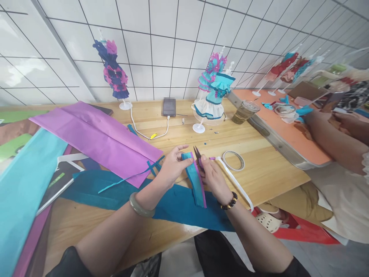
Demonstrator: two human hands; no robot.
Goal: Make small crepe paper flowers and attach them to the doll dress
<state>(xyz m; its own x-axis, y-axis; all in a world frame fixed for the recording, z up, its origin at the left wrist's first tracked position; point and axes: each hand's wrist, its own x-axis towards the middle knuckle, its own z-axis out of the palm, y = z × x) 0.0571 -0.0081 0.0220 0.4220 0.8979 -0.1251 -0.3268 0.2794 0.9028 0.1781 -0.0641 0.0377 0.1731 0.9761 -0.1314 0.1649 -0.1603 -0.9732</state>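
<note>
The left hand pinches the far end of a teal strip with a purple edge between thumb and fingers, with one finger stretched out past it to the right. The strip hangs toward the near side, over a long dark-teal sheet that lies across the near part of the wooden counter. The right hand is curled around small scissors, whose dark blades point far and left, their tips slightly apart, just beside the strip's purple edge. A pale bangle circles the left wrist and a beaded bracelet the right.

To the right of the right hand lie a roll of tape and a narrow white band that runs to the near edge. On the left, a purple sheet overlaps a light-blue one, and thin teal strips lie by its near right corner.

Along the far side stand a navy and pink doll-sized dress, a dark device with a white cable, a turquoise and white dress and a cup. At the far right, another person's arm extends over an orange counter.
</note>
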